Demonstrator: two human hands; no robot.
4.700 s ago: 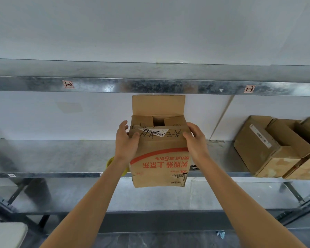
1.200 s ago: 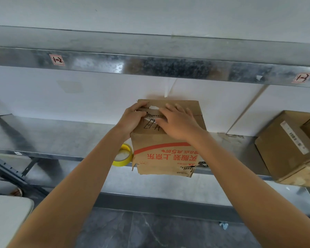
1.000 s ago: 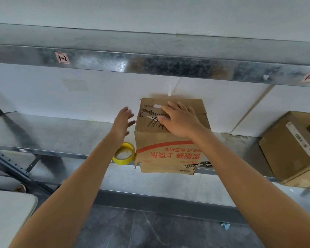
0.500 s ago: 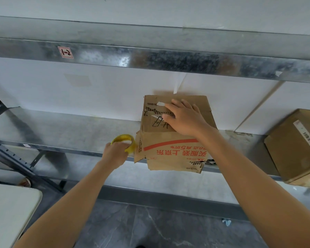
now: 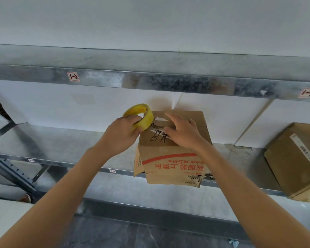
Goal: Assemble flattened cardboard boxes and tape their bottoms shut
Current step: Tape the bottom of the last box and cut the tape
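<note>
A brown cardboard box [image 5: 172, 163] with red print stands upside down on the metal shelf [image 5: 64, 149], its front hanging over the shelf edge. The top flaps are folded closed. My right hand [image 5: 183, 131] lies flat on those flaps with fingers spread, pressing them down. My left hand [image 5: 122, 131] grips a yellow roll of tape [image 5: 141, 117] and holds it at the box's top left corner.
More brown cardboard boxes [image 5: 297, 160] sit at the right end of the shelf. An upper shelf beam [image 5: 150, 81] with number labels runs overhead. A white surface [image 5: 5, 217] shows at the lower left, with dark floor below.
My left hand left the box, picked the yellow tape roll up off the shelf and raised it to the box top. My right hand stayed pressing the flaps.
</note>
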